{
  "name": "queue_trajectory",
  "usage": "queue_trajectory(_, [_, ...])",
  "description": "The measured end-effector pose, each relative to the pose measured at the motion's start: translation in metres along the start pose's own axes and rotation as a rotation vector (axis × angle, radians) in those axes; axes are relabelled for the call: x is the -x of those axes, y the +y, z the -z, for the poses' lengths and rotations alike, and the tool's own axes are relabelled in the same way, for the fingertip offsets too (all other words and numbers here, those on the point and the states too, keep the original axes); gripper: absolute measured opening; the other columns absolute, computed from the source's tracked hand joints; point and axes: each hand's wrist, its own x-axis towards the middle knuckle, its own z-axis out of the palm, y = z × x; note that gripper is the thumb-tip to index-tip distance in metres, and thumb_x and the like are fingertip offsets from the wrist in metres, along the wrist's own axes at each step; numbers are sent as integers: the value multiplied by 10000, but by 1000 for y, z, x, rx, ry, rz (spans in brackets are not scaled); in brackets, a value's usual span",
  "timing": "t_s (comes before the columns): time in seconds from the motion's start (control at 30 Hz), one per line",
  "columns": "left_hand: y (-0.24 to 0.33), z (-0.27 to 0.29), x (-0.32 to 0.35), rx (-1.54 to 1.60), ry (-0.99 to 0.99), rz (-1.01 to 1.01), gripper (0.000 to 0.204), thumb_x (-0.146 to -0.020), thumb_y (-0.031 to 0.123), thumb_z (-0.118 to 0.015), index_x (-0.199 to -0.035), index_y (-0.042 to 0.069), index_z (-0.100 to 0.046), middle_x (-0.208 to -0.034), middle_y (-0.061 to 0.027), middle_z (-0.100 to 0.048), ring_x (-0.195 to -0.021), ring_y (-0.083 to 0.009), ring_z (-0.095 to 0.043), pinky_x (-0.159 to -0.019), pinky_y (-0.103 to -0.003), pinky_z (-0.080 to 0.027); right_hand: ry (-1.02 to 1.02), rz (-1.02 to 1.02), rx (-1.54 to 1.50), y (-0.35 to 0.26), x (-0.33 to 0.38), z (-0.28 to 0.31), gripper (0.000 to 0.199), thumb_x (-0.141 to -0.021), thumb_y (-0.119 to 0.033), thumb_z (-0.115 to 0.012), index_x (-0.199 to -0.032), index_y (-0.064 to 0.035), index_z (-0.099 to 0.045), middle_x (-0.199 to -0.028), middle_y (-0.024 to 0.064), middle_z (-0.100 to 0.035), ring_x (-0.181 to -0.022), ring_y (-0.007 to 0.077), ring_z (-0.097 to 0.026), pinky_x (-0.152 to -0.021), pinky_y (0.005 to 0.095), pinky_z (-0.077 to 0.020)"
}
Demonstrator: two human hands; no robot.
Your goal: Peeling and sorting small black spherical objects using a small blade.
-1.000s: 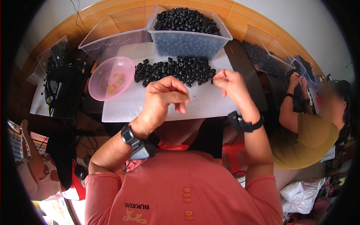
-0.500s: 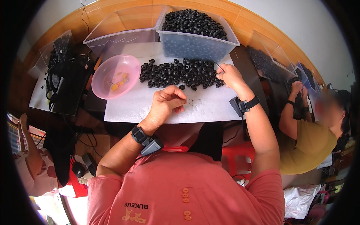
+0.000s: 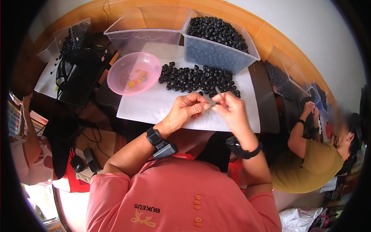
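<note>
My left hand (image 3: 185, 111) and my right hand (image 3: 230, 110) meet fingertip to fingertip over the white board (image 3: 150, 108). Both are pinched shut around a small black ring (image 3: 212, 104) held between them; a thin pale stick pokes up just above the fingers. A loose pile of black rings (image 3: 197, 79) lies on the board just beyond the hands. Each wrist wears a black band.
A pink bowl (image 3: 133, 73) with a few orange pieces sits at the board's left. Behind stand an empty clear bin (image 3: 147, 29) and a clear bin full of black rings (image 3: 218, 36). A person in a yellow shirt (image 3: 317, 166) works at right; another person's arm (image 3: 29, 143) at left.
My right hand reached into the pile of rings, then drew back toward me. Both hands have now come together at the near side of the pile.
</note>
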Motion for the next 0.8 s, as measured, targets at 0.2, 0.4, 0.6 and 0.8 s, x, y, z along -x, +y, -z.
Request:
queue_trajectory(0.2, [-7,4,-4,-56,-20,-28,188,-919,214,-691,-952,30,-667,-796,-12,-635,-662,-77,-563,-592,-230,-472,47,35,191,-9,2,-26,352,-778,-33,-728,-1088,-78,-567,-739,92,-636,-648,261,-658,-579,349,-517])
queue_trajectory(0.4, [-12,2,-9,-107,-15,-54,143,-874,142,-695,-941,19,-668,-769,-8,-629,-628,-55,-541,-544,-227,-446,83,357,382,-28,11,-32,413,-748,78,-696,-1118,-66,-582,-886,99,-672,-770,245,-697,-638,345,-553])
queue_trajectory(0.6, [-12,7,-11,-148,-116,-113,84,-839,102,-680,-862,24,-700,-760,-19,-636,-622,-74,-561,-577,-230,-469,44,411,391,-23,17,-33,427,-725,96,-695,-1107,-61,-585,-910,98,-664,-794,239,-699,-654,336,-563])
queue_trajectory(0.8, [-3,14,-12,-81,-175,16,198,-913,201,-650,-850,19,-695,-706,-38,-634,-599,-95,-591,-556,-235,-497,156,385,239,-13,12,-37,317,-752,-15,-739,-1018,-76,-577,-800,63,-620,-657,241,-649,-557,353,-514])
